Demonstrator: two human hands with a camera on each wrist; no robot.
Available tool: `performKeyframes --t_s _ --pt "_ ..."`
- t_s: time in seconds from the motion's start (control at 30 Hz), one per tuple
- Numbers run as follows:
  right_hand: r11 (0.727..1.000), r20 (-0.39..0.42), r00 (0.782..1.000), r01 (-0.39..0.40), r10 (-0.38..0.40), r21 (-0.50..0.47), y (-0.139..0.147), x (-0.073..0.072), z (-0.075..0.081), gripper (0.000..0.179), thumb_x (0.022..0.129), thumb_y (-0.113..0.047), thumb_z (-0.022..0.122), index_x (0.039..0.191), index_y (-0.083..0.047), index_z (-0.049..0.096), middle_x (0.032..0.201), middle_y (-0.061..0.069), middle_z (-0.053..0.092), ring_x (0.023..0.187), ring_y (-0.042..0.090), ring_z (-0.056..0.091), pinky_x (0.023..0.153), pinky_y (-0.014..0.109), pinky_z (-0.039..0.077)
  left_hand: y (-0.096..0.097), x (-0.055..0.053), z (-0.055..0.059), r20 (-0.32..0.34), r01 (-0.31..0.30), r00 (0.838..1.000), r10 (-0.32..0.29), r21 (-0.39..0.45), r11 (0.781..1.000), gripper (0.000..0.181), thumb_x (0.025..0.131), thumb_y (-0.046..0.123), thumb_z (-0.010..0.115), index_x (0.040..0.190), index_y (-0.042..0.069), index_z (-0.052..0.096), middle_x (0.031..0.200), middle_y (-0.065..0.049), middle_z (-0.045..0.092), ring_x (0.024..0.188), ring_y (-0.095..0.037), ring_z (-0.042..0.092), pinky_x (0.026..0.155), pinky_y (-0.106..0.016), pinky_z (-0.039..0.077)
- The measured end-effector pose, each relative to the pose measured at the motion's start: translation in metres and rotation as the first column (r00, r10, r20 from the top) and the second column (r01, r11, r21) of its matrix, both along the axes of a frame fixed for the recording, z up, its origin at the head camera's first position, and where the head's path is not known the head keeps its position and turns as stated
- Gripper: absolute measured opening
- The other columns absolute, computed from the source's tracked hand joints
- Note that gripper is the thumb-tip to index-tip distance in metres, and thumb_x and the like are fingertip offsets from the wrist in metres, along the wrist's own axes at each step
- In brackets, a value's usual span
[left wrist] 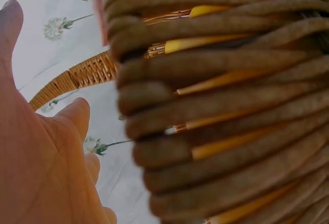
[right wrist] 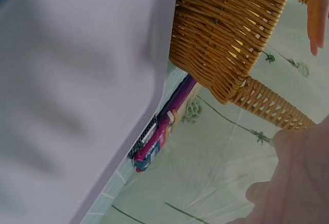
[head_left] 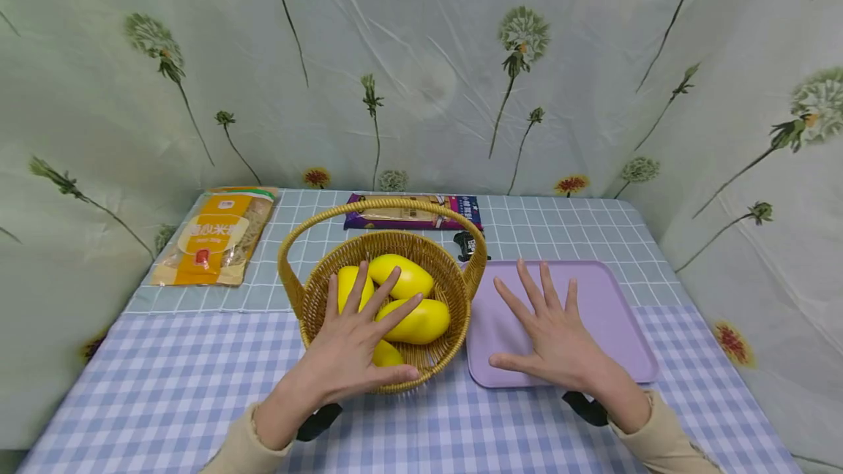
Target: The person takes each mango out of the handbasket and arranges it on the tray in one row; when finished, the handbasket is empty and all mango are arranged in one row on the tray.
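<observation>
My left hand (head_left: 352, 346) is spread with straight fingers over the front of a wicker basket (head_left: 309, 313), which has a tall arched handle. Inside lie several yellow mangoes (head_left: 418, 322), partly covered by that hand in the head view. Over the left part of a flat purple tray (head_left: 612, 313), my right hand (head_left: 556, 342) is also spread wide, with nothing in it. In the left wrist view the basket's woven side (left wrist: 231, 95) stands close beside the palm. The right wrist view has the tray (right wrist: 77, 80) at left and the right hand (right wrist: 303, 178) at the lower right.
At the back left lies an orange and clear bag of grain (head_left: 214, 236). Behind the basket is a purple packet (head_left: 415, 212), with a small black item (head_left: 465, 243) near the handle. A checked cloth (head_left: 165, 379) covers the table; floral curtains (head_left: 428, 93) enclose it.
</observation>
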State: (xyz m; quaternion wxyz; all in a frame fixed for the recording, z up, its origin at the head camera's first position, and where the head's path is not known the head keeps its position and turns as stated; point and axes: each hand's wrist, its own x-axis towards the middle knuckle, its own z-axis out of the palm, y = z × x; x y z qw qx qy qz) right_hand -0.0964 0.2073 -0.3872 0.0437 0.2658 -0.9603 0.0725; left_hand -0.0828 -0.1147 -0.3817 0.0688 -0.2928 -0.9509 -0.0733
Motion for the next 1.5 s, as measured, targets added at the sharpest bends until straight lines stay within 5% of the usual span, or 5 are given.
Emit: performKeyframes --t_s 0.93,1.13,1.23,1.37,1.5 --pt "0.999 0.000 1.000 0.014 -0.014 0.041 -0.013 0.002 -0.005 0.101 0.074 -0.080 0.050 0.153 -0.025 0.017 0.157 0.015 0.001 0.138 0.047 -0.003 0.096 0.077 0.000 0.000 0.002 -0.004 -0.030 -0.037 0.999 0.037 0.018 0.999 0.087 0.076 0.080 0.046 0.149 0.039 0.023 0.158 0.001 -0.007 0.139 -0.037 -0.017 0.102 -0.070 -0.006" --pt "0.998 -0.042 0.999 0.019 -0.016 0.061 -0.013 0.002 -0.005 0.102 0.072 -0.083 0.046 0.153 -0.027 0.016 0.157 0.013 0.000 0.139 0.046 0.002 0.099 0.075 0.010 -0.003 0.002 -0.004 -0.070 -0.022 0.997 0.023 0.019 1.000 0.088 0.078 0.081 0.039 0.151 0.035 0.023 0.159 -0.003 -0.001 0.141 -0.034 -0.011 0.107 -0.061 -0.007" --pt "1.000 -0.106 0.994 0.002 0.001 0.027 -0.013 0.001 -0.005 0.101 0.073 -0.082 0.046 0.153 -0.028 0.018 0.157 0.012 0.006 0.138 0.045 0.011 0.101 0.070 0.018 -0.008 0.003 -0.005 -0.120 0.003 0.993 0.009 0.102 0.995 0.085 0.081 0.077 0.041 0.150 0.030 0.029 0.157 -0.005 0.011 0.143 -0.031 0.001 0.112 -0.054 -0.001" --pt "0.992 -0.238 0.970 -0.079 0.054 -0.095 -0.013 0.000 -0.007 0.091 0.077 -0.077 0.049 0.148 -0.022 0.034 0.152 0.012 0.027 0.131 0.038 0.035 0.095 0.060 0.038 -0.018 0.007 -0.007 -0.207 0.058 0.978 0.009 0.314 0.948 0.071 0.087 0.066 0.047 0.142 0.021 0.045 0.150 -0.006 0.032 0.138 -0.029 0.026 0.112 -0.047 0.015" --pt "0.948 -0.377 0.920 -0.208 0.106 -0.240 -0.017 -0.003 -0.009 0.073 0.083 -0.067 0.053 0.133 -0.013 0.055 0.137 0.009 0.049 0.113 0.030 0.055 0.080 0.051 0.050 -0.030 0.012 -0.013 -0.330 0.129 0.942 0.058 0.517 0.846 0.057 0.089 0.055 0.053 0.125 0.012 0.061 0.134 -0.008 0.052 0.121 -0.030 0.048 0.103 -0.039 0.032"
